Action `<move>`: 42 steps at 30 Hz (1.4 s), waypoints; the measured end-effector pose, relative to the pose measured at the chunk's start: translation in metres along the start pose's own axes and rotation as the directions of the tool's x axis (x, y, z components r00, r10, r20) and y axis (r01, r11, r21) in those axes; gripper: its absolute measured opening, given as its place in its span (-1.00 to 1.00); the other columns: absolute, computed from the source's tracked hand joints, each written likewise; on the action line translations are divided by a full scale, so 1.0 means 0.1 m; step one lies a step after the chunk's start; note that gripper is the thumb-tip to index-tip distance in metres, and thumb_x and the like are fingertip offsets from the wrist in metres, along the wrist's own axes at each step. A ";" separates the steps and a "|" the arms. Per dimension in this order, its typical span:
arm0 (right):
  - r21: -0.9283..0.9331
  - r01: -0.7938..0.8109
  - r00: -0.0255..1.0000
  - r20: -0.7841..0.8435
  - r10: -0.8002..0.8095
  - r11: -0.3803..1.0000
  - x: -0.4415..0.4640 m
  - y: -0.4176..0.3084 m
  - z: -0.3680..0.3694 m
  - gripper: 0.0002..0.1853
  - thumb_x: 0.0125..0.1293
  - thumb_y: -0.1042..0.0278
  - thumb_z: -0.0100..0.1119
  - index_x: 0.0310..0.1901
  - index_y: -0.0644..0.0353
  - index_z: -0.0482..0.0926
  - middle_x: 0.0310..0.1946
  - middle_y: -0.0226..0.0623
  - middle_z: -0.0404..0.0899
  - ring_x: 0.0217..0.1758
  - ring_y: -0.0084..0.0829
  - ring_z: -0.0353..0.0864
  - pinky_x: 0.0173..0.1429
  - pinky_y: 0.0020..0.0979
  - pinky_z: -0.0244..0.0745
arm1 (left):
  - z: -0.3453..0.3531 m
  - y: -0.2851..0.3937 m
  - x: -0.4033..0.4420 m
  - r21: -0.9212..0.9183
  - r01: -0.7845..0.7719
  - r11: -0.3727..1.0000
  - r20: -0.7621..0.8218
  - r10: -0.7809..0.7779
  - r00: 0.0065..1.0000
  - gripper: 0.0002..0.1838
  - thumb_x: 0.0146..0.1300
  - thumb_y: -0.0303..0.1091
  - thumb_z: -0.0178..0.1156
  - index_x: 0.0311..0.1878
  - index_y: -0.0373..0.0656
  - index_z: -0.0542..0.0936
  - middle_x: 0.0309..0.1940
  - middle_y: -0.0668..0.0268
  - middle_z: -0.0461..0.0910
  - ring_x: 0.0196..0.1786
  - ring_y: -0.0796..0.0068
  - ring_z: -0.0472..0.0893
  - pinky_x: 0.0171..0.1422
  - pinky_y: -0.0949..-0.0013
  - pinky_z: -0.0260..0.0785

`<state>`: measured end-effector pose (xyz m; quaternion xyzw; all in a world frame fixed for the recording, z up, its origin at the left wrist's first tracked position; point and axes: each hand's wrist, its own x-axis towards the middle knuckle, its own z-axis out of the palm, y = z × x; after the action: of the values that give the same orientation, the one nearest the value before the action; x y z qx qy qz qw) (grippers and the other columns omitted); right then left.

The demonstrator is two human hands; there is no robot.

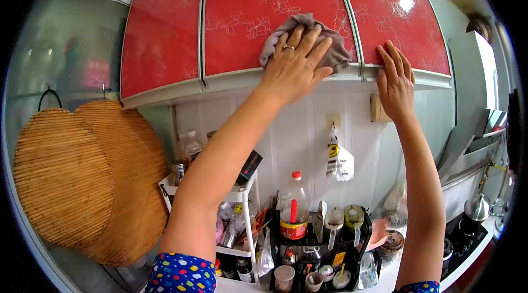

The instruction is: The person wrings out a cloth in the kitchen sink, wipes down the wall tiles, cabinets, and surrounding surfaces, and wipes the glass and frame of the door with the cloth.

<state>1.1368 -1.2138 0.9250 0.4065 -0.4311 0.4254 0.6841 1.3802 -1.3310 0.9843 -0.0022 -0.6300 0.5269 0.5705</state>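
My left hand (297,65) presses a crumpled grey-brown cloth (336,51) against the middle red cabinet door (247,12), near its lower edge. The fingers lie spread over the cloth, and a ring shows on one of them. On the right-hand red door (385,7), the fingertips of my right hand (397,84) rest near the bottom edge. That hand is open with its fingers stretched upward, and I see nothing in it.
Below stand a white shelf rack (236,197) and a black rack (275,254) with jars and a red-capped bottle (294,205). A plastic bag (341,164) hangs on the wall. Round slatted mats (60,177) hang at left; a stove (467,243) and kettle (477,206) are at right.
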 end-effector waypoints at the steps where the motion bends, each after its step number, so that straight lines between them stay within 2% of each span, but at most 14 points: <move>1: -0.010 -0.008 1.000 0.012 0.008 1.000 0.00 0.00 -0.01 -0.53 0.40 0.20 -0.10 0.33 -0.03 0.33 0.40 -0.30 0.23 0.45 -0.23 0.16 0.49 -0.16 0.05 | 0.01 -0.01 0.03 -0.054 0.008 0.999 0.076 -0.004 0.997 -0.38 0.36 0.11 -0.04 0.39 0.03 0.27 0.40 0.19 0.22 0.42 -0.03 0.19 0.46 -0.13 -0.02; 5: -0.007 0.004 0.999 0.034 -0.004 1.000 0.00 0.01 -0.05 -0.53 0.39 0.22 -0.08 0.33 -0.03 0.34 0.40 -0.31 0.23 0.45 -0.22 0.16 0.48 -0.15 0.07 | -0.13 -0.87 0.15 0.221 0.197 0.955 0.187 -0.240 0.953 -0.39 0.38 0.20 -0.17 0.44 0.25 0.19 0.49 0.23 0.05 0.52 -0.03 -0.03 0.41 -0.43 -0.20; 11: 0.118 -0.064 0.998 0.000 0.064 0.991 0.11 -0.15 -0.03 -0.52 0.25 0.28 0.07 0.23 0.12 0.43 0.29 -0.13 0.33 0.37 -0.08 0.24 0.44 -0.10 0.12 | -0.27 -1.46 0.32 0.353 0.814 0.461 0.051 -0.878 0.475 -0.33 0.37 0.30 -0.33 0.46 0.27 0.21 0.50 -0.03 -0.18 0.49 -0.26 -0.18 0.44 -0.39 -0.29; 13: 0.112 -0.041 0.998 -0.047 0.047 0.993 0.10 -0.29 0.02 -0.52 0.24 0.26 0.08 0.22 0.14 0.43 0.27 -0.14 0.34 0.37 -0.09 0.25 0.43 -0.09 0.13 | -0.06 -1.29 0.54 0.332 0.749 0.573 0.070 -0.807 0.586 -0.31 0.37 0.27 -0.30 0.41 0.08 0.31 0.49 -0.02 -0.12 0.49 -0.23 -0.13 0.47 -0.31 -0.22; 15: 0.095 -0.052 0.995 -0.081 0.059 0.994 0.06 -0.36 0.06 -0.52 0.24 0.25 0.09 0.21 0.11 0.45 0.28 -0.16 0.34 0.37 -0.10 0.25 0.42 -0.09 0.13 | 0.28 -1.01 0.72 0.321 0.412 0.853 -0.067 -0.413 0.908 -0.30 0.36 0.25 -0.29 0.17 -0.12 0.54 0.28 -0.09 0.27 0.31 -0.12 0.26 0.42 -0.11 0.05; 16: 0.115 -0.049 0.995 -0.085 0.059 0.992 0.05 -0.36 0.06 -0.52 0.24 0.24 0.09 0.22 0.09 0.44 0.29 -0.17 0.33 0.38 -0.11 0.25 0.42 -0.10 0.13 | 0.25 -0.70 0.89 0.206 0.306 0.930 0.107 -0.332 0.937 -0.38 0.37 0.19 -0.19 0.14 -0.11 0.56 0.27 -0.04 0.29 0.31 -0.07 0.28 0.42 -0.05 0.08; 19: 0.106 -0.031 0.994 -0.098 0.042 0.994 0.03 -0.33 0.10 -0.50 0.24 0.25 0.08 0.24 0.06 0.44 0.32 -0.21 0.32 0.39 -0.15 0.24 0.42 -0.11 0.13 | 0.49 -0.32 1.02 -0.121 -0.208 0.971 -0.040 0.204 0.978 -0.49 0.34 0.03 0.01 0.29 0.05 0.37 0.35 0.12 0.28 0.40 0.03 0.22 0.48 0.00 0.04; 23: 0.092 -0.002 0.997 -0.079 0.009 0.996 0.03 -0.27 0.07 -0.49 0.22 0.26 0.08 0.25 0.06 0.44 0.33 -0.21 0.32 0.40 -0.16 0.25 0.42 -0.11 0.14 | 0.55 -1.01 1.22 -0.026 -0.076 0.997 0.004 0.076 0.997 -0.52 0.35 0.00 -0.01 0.30 0.14 0.35 0.38 0.11 0.23 0.42 -0.06 0.17 0.49 -0.10 -0.01; 25: 0.075 0.028 0.998 -0.056 -0.024 0.997 0.02 -0.26 0.05 -0.48 0.23 0.24 0.08 0.25 0.07 0.43 0.33 -0.20 0.31 0.40 -0.16 0.25 0.42 -0.11 0.14 | 0.43 -1.46 1.15 0.394 0.154 0.906 -0.045 -0.149 0.988 -0.53 0.38 0.04 -0.10 0.28 0.15 0.37 0.42 0.07 0.13 0.43 -0.21 0.09 0.44 -0.22 0.00; 27: 0.076 0.035 0.998 -0.047 -0.031 0.996 0.02 -0.25 0.05 -0.46 0.21 0.20 0.10 0.25 0.10 0.43 0.34 -0.17 0.30 0.39 -0.14 0.24 0.42 -0.11 0.13 | 0.09 -1.76 1.04 0.437 0.556 0.707 -0.039 -0.603 0.797 -0.44 0.40 0.11 -0.24 0.34 0.07 0.38 0.44 0.14 0.06 0.47 -0.11 0.00 0.38 -0.33 -0.02; 30: 0.099 0.026 0.997 -0.073 -0.019 0.995 0.01 -0.26 0.09 -0.45 0.19 0.21 0.09 0.25 0.12 0.42 0.34 -0.15 0.29 0.40 -0.14 0.23 0.42 -0.09 0.09 | -0.13 -2.01 0.95 0.431 0.822 0.371 -0.072 -0.894 0.442 -0.42 0.45 0.08 -0.36 0.39 0.05 0.33 0.45 0.11 0.05 0.46 -0.03 0.04 0.44 -0.19 -0.04; 34: 0.102 0.003 0.998 -0.069 0.004 0.995 0.01 -0.28 0.09 -0.45 0.17 0.23 0.09 0.24 0.12 0.43 0.33 -0.16 0.30 0.39 -0.16 0.24 0.41 -0.08 0.09 | 0.14 -1.99 1.28 0.460 0.784 0.417 0.010 -0.885 0.465 -0.42 0.46 0.05 -0.39 0.40 0.03 0.31 0.50 0.17 0.01 0.47 -0.04 0.07 0.44 -0.23 -0.03; 37: 0.120 -0.009 0.996 -0.089 0.020 0.993 0.00 -0.28 0.11 -0.45 0.14 0.22 0.11 0.22 0.11 0.45 0.31 -0.17 0.33 0.37 -0.17 0.27 0.40 -0.10 0.11 | 0.54 -1.78 1.70 0.472 0.351 0.809 0.180 -0.478 0.860 -0.42 0.43 0.03 -0.30 0.33 -0.09 0.37 0.39 0.11 0.24 0.39 -0.03 0.25 0.36 -0.21 0.17; 42: 0.146 0.017 0.992 -0.126 0.002 0.989 0.00 -0.25 0.10 -0.46 0.11 0.22 0.18 0.19 0.10 0.49 0.29 -0.21 0.37 0.33 -0.18 0.32 0.39 -0.14 0.16 | 0.89 -0.36 2.18 0.026 0.081 0.996 0.261 -0.085 0.962 -0.55 0.28 -0.03 -0.04 -0.01 -0.17 0.59 0.13 0.04 0.49 0.29 0.06 0.40 0.37 0.08 0.25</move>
<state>1.1577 -1.2313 0.9229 0.4298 -0.3529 0.4782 0.6797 1.2618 -1.2741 1.1826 0.0983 -0.6952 0.5030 0.5040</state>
